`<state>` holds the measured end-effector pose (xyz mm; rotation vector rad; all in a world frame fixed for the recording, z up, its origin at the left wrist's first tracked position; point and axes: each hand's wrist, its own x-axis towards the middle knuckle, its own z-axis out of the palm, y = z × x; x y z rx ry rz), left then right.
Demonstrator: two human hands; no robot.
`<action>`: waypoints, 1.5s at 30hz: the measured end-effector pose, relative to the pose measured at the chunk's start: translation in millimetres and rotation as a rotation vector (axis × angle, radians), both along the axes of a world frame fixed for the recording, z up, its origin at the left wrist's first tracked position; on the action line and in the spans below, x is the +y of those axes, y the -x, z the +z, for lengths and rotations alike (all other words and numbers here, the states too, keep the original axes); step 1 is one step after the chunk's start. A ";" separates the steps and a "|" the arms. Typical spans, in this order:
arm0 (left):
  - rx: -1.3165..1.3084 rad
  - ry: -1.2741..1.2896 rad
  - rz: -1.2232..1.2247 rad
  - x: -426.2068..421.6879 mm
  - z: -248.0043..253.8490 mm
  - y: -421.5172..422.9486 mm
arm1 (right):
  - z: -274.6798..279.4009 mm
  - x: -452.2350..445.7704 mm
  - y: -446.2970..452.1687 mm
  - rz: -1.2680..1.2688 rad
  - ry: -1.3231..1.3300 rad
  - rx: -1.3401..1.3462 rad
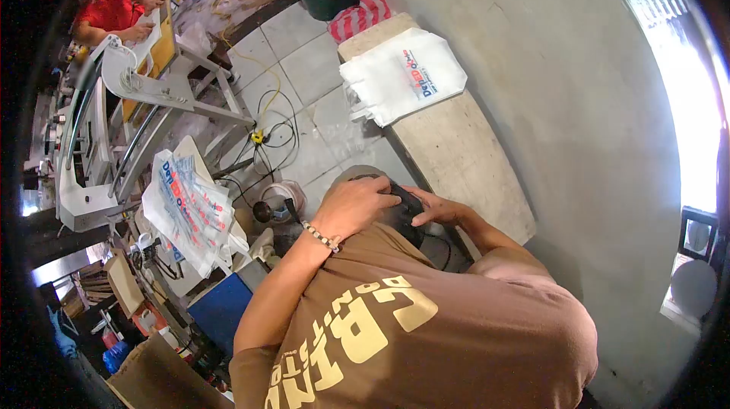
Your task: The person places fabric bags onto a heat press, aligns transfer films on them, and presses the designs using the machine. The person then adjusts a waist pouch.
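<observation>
A dark object (407,210), whose kind I cannot make out, sits in front of my body at the hem of my brown shirt (426,348). My left hand (356,205), with a beaded bracelet (321,237) at the wrist, curls its fingers over the object's left side. On the other side, my right hand (437,206) has thumb and fingers bent around its right edge. Beyond the hands, white printed bags (407,78) lie on a pale bench (464,158). More white printed bags (190,211) are piled to the left.
A white machine frame (80,200) stands at left, with a person in red (114,9) behind it. Cables (285,124) lie on the tiled floor (308,78). A small bucket (293,194) stands near my left hand. A grey wall (547,51) runs along the right.
</observation>
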<state>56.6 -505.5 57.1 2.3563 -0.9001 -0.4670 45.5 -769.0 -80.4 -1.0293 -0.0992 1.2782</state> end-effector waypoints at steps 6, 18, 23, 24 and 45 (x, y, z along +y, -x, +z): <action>0.019 0.058 0.054 7.6 -13.6 0.2 | 27.1 2.8 -1.9 -0.034 0.027 0.073; -0.041 -0.065 0.016 12.5 -0.4 -1.0 | 7.4 3.7 -4.2 0.037 0.059 0.094; -0.088 0.001 0.026 14.3 -2.7 2.5 | 17.7 5.3 -5.4 0.037 0.033 0.162; -0.098 0.016 0.028 14.5 -2.7 2.6 | 10.8 4.6 -3.9 0.064 0.039 0.103; -0.108 0.040 0.031 15.5 -5.6 4.7 | 14.5 6.9 -4.3 0.138 0.105 -0.182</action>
